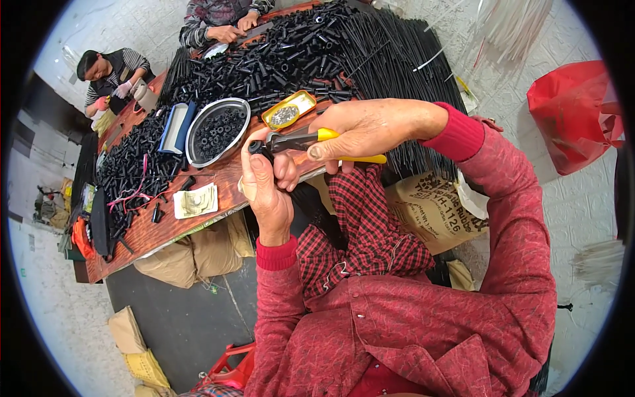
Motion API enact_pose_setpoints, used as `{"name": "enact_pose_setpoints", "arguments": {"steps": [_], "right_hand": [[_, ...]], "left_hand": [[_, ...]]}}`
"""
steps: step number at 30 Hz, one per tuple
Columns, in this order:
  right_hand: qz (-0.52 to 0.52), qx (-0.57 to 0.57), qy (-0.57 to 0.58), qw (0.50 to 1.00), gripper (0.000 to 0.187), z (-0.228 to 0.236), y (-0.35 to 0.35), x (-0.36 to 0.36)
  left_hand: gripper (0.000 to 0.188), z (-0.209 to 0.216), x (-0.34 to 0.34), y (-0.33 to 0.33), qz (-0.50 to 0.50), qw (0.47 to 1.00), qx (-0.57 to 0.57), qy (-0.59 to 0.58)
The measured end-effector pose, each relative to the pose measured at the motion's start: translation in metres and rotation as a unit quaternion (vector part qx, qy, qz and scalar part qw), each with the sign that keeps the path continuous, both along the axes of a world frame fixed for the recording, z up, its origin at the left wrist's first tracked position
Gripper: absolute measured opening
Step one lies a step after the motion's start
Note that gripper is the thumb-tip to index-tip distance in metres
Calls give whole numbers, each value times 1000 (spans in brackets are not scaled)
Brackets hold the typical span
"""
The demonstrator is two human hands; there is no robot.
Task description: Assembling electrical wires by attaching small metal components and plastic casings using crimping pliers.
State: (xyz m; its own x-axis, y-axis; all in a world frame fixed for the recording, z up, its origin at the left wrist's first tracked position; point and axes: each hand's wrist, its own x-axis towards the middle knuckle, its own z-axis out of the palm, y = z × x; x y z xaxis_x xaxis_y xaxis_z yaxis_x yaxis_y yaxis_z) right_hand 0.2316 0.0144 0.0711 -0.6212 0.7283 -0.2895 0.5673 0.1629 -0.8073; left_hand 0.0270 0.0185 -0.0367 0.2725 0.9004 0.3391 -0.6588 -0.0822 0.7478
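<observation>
Okay, my left hand pinches a black tubular piece, right hand works yellow-handled metal pliers at its end, probably needs steadiness next.

A wooden table with a worn reddish-brown top slants across the view, its bare boards showing mostly along the near edge. Short black tubular pieces lie heaped over much of it, thinning toward the left end, where a pink cord trails across them. At the far right, long thin black rods lie roughly side by side. A round tray with a pale rim holds black rings; just left of it sits a blue rectangular tray, and to its right a yellow tray containing small silvery bits. Pale folded sheets rest near the front edge.
</observation>
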Motion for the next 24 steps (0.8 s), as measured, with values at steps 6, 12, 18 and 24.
{"name": "enact_pose_setpoints", "arguments": {"steps": [6,12,18,24], "right_hand": [[-3,-31,13,999,46,5,0,-5],[-38,-34,-12,999,44,13,-5,-8],[-84,62,-121,987,42,21,-12,-19],[-72,334,-227,912,25,5,-17,-20]], "left_hand": [[47,0,-2,0,4,1000,9,0],[47,1,3,-2,44,997,33,52],[44,1,11,-4,120,984,50,121],[38,2,18,-2,192,963,68,179]]}}
